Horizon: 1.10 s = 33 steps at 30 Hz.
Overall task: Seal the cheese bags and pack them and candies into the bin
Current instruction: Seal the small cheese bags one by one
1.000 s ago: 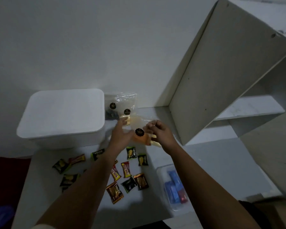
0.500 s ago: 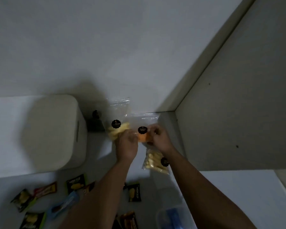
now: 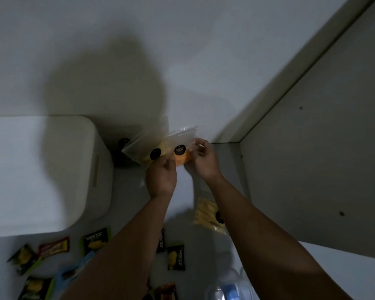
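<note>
Left hand (image 3: 161,179): I gripped the near left edge of the orange cheese bag (image 3: 181,159), fingers curled round it.
Right hand (image 3: 204,159): I pinched the right side of the same bag near its clear top strip, fingertips together on the plastic.
Held bag: lifted off the table (image 3: 126,204), far centre, near the wall; whether its seal was closed I could not tell.
Other bags: a yellow cheese bag (image 3: 147,148) leaned just left of the held one, touching it; a bag of pale sticks (image 3: 206,214) lay flat, nearer, under my right forearm.
Bin (image 3: 41,169): white, lid on, at left, well apart from my hands.
Candies (image 3: 175,257): scattered loose on the near table, left and centre.
Progress: early, by my judgement; nothing showed packed, the bin was not yet opened, and sealing was in hand.
Left to do: finish the seals, open the bin, load bags and candies.
Change from half a second before: my hands had drawn slightly apart along the bag and the view had shifted; the sticks bag had stayed put.
</note>
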{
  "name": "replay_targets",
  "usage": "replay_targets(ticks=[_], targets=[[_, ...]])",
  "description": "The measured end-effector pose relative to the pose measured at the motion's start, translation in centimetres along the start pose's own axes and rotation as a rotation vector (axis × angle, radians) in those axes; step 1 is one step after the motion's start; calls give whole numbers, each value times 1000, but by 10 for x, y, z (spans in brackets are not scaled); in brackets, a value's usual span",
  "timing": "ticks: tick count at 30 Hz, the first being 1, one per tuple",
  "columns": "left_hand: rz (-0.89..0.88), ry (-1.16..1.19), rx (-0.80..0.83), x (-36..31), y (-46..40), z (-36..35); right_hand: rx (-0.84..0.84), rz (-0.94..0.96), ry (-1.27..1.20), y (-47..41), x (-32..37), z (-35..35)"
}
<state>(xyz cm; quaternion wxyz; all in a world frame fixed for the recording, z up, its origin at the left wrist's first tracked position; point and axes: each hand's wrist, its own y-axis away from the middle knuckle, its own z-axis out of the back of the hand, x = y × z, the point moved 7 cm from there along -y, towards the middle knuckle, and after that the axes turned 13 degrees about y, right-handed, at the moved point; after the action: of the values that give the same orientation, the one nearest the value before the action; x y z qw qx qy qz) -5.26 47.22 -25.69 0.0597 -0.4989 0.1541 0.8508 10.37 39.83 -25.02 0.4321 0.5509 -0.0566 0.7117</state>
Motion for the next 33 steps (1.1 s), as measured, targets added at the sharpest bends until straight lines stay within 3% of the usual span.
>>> replay_targets(ticks=[6, 10, 16, 20, 23, 28, 33], targets=[[136, -99, -6, -20, 0, 33, -27, -56, 99, 30, -16, 27], [-5, -105, -56, -50, 0, 55, -41, -82, 387, 68, -32, 60], [-227, -20, 181, -63, 17, 48, 349, -352, 886, 117, -89, 69], [-155, -146, 309, -40, 57, 39, 284, -372, 1018, 135, -113, 74], [-91, -213, 495, -16, 97, 27, 222, -320, 1129, 137, -123, 77], [22, -57, 559, 12, 149, 32, 215, -234, 955, 153, -114, 79], [-58, -54, 540, -12, 171, 56, 292, -194, 720, 174, -76, 69]])
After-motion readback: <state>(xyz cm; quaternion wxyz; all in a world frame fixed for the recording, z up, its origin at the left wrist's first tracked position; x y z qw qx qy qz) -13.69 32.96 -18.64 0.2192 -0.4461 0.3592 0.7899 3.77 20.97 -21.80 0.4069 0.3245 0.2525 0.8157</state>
